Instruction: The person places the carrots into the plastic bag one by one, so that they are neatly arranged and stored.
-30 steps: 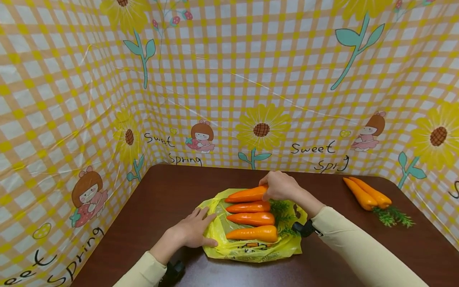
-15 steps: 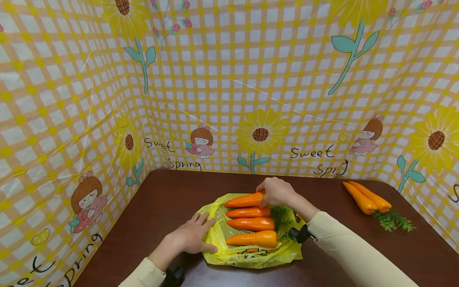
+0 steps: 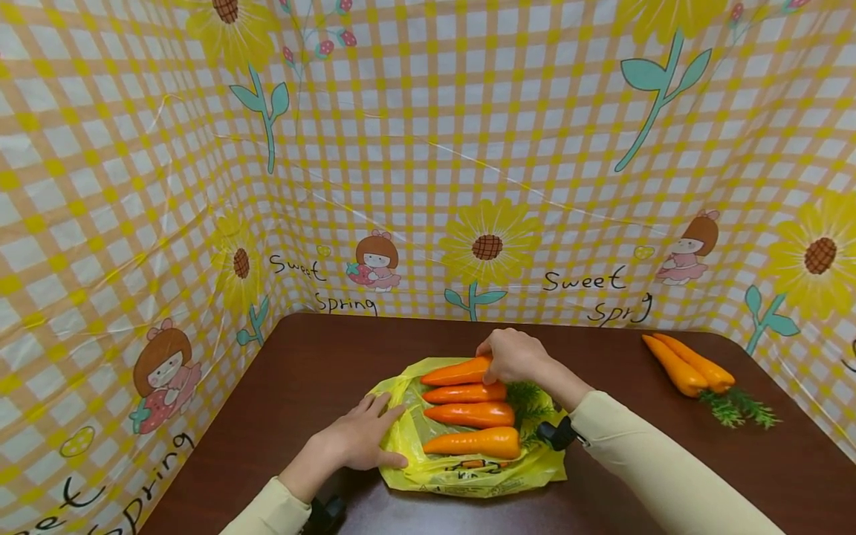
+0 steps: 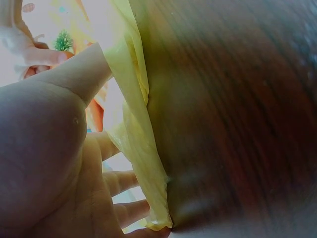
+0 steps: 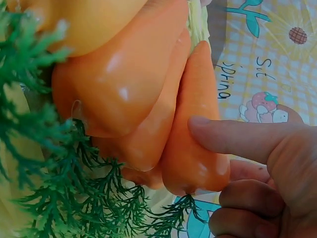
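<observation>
In the head view a yellow plastic bag (image 3: 468, 487) lies on the dark table with several orange carrots on it, side by side, tips pointing left. My right hand (image 3: 518, 357) grips the farthest carrot (image 3: 455, 371) by its thick end. The right wrist view shows the thumb (image 5: 223, 135) pressing on that carrot's side, right beside its neighbour. My left hand (image 3: 361, 438) rests with spread fingers on the bag's left edge. In the left wrist view its fingers (image 4: 121, 182) reach straight against the yellow plastic. The green carrot tops (image 5: 104, 183) are partly hidden by the right hand in the head view.
Two more carrots (image 3: 689, 364) with green tops lie together at the table's right side. A checked, flower-printed cloth (image 3: 414, 186) stands as walls behind the table (image 3: 321, 345) and on both sides.
Since a second ago, my right hand has lowered the farthest carrot's thick end slightly. The left hand keeps its place on the bag, and the head view has shifted a little.
</observation>
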Available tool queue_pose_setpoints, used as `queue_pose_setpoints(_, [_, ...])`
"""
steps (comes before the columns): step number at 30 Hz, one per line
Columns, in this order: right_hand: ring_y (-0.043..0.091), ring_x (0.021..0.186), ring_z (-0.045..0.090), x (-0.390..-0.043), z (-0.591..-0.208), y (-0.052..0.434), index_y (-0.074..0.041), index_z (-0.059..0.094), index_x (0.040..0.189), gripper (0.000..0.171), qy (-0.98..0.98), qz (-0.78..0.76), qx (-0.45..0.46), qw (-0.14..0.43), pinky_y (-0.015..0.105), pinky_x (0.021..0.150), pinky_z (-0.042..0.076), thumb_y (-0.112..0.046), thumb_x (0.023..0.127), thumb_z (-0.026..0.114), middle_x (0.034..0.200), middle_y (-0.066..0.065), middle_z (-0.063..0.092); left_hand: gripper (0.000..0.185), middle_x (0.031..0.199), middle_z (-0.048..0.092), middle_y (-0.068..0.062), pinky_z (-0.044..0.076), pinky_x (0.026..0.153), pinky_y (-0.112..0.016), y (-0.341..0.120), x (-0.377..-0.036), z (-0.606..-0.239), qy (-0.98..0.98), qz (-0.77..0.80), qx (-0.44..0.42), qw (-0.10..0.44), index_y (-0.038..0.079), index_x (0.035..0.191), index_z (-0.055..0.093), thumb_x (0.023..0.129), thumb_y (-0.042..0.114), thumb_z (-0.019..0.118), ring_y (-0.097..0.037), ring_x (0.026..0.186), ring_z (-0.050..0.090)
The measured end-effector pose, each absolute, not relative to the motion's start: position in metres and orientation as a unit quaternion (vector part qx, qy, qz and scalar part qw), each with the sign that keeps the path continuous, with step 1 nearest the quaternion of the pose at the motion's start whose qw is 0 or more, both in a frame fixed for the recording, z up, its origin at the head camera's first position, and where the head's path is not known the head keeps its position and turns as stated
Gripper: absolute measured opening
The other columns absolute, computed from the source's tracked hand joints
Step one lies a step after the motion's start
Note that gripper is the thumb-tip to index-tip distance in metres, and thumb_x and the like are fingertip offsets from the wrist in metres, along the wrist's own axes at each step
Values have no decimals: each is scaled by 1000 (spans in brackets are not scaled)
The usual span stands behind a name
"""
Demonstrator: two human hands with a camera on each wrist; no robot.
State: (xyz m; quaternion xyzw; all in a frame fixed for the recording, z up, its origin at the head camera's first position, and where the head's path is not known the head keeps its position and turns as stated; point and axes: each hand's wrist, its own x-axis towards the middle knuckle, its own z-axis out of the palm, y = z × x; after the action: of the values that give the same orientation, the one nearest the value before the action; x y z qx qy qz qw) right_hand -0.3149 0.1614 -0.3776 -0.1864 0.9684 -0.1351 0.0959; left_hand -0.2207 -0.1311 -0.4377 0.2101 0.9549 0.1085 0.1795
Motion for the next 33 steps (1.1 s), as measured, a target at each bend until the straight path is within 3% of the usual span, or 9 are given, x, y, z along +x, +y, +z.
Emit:
queue_pose_setpoints(18, [26, 93, 68, -308, -375, 164, -15, 72, 128, 48, 970, -133, -178, 99, 35, 59, 49, -23, 82, 84, 126, 9, 70, 88, 167, 21, -13, 33, 115, -60, -129, -219, -437, 957, 95, 216, 167, 21, 158, 35, 88, 63, 67, -43, 152, 21])
queue_pose_setpoints(26, [29, 101, 68, -309, -369, 162, -17, 73, 126, 45, 970, -132, -181, 95, 39, 66, 54, -29, 83, 83, 127, 8, 70, 86, 167, 19, -14, 32, 115, -60, -132, -219, -437, 955, 106, 217, 173, 20, 159, 34, 90, 61, 66, -42, 153, 20])
queue_pose_setpoints(29, [27, 97, 69, -308, -364, 164, -16, 72, 126, 46, 969, -136, -184, 92, 37, 66, 53, -30, 84, 83, 128, 9, 69, 87, 168, 18, -13, 32, 115, -60, -132, -219, -438, 955, 107, 214, 176, 21, 160, 32, 90, 62, 65, -42, 153, 19])
queue_pose_setpoints(33, [18, 76, 66, -306, -357, 165, -15, 72, 127, 47, 967, -150, -188, 87, 32, 59, 46, -34, 84, 82, 123, 10, 71, 88, 168, 18, -12, 33, 114, -61, -132, -219, -437, 957, 107, 206, 176, 22, 159, 32, 89, 63, 66, -41, 153, 18])
